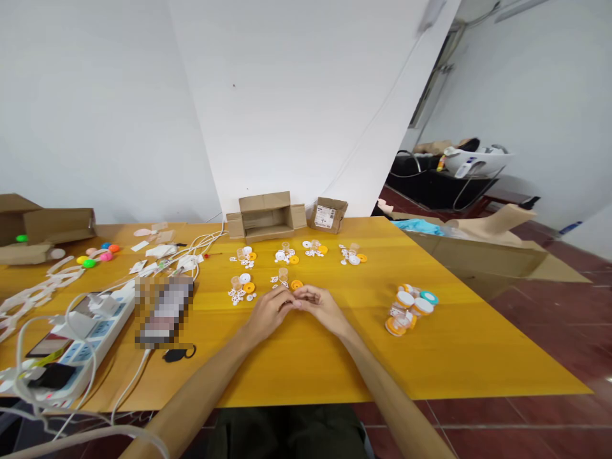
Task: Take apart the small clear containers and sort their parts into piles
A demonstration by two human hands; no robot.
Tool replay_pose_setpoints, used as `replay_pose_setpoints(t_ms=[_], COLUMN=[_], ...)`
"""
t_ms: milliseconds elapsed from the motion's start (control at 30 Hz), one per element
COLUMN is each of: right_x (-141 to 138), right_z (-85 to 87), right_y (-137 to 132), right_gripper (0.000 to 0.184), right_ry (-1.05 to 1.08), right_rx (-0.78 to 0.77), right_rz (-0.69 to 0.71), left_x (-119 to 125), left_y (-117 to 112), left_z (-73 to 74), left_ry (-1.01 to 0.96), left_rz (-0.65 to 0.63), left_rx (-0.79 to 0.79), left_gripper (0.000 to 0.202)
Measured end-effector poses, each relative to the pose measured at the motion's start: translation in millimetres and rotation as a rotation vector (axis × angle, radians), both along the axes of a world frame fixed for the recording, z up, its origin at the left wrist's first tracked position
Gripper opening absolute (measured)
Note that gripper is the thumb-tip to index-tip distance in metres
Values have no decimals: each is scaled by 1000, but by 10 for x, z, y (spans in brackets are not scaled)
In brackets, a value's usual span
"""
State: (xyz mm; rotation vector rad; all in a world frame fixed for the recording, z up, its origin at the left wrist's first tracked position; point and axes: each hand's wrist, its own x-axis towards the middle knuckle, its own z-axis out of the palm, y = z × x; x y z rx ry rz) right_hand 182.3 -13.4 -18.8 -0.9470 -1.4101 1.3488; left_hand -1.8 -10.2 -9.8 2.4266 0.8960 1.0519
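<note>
My left hand (271, 311) and my right hand (321, 307) meet at the fingertips over the middle of the table. The fingers of both are bent and pinched together; whatever lies between them is too small or hidden to make out. Just beyond them are a small clear plastic cup (284, 274), an orange round lid (297, 285) and small white perforated pieces (275, 280), partly covered by my hands. To their left, another set holds a clear cup (235, 282), a white disc (245, 278), an orange lid (248, 288) and white pieces (236, 297).
Several similar sets lie farther back, before an open cardboard box (266, 220) and a smaller box (327, 215). Capped clear jars (405, 299) cluster at right. Leftward are a phone (167, 311), a power strip (98, 338), cables and coloured balls (106, 256).
</note>
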Motion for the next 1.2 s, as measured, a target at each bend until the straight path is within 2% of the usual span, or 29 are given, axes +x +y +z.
replay_pose_setpoints(t_ms=[200, 333, 533, 667, 767, 867, 967, 1067, 1200], right_x=[18, 32, 99, 113, 102, 101, 116, 121, 100], right_z=[11, 31, -25, -82, -97, -102, -110, -114, -103], right_y=[-5, -18, 42, 69, 56, 38, 35, 38, 32], right_gripper=[37, 34, 30, 18, 8, 8, 9, 11, 12], right_ry=[-39, -69, -99, -211, -315, -415, -526, -570, -522], right_rx=[26, 61, 111, 133, 211, 291, 304, 277, 301], right_rz=[2, -41, -224, -358, -405, -433, -485, -496, -441], left_x=[8, -2, -32, -22, -13, -13, -14, -13, -13], left_y=[12, 6, 33, 49, 54, 59, 61, 61, 61], left_z=[22, 47, 51, 49, 45, 39, 35, 31, 16], left_ry=[-30, -33, -18, 40, 71, 73, 75, 84, 72], left_rz=[-28, 5, 99, 99, 88, 81, 86, 103, 127], left_rx=[-40, -59, -60, -16, 5, 10, 9, 3, -26], left_gripper=[20, 20, 18, 18, 18, 18, 19, 18, 15])
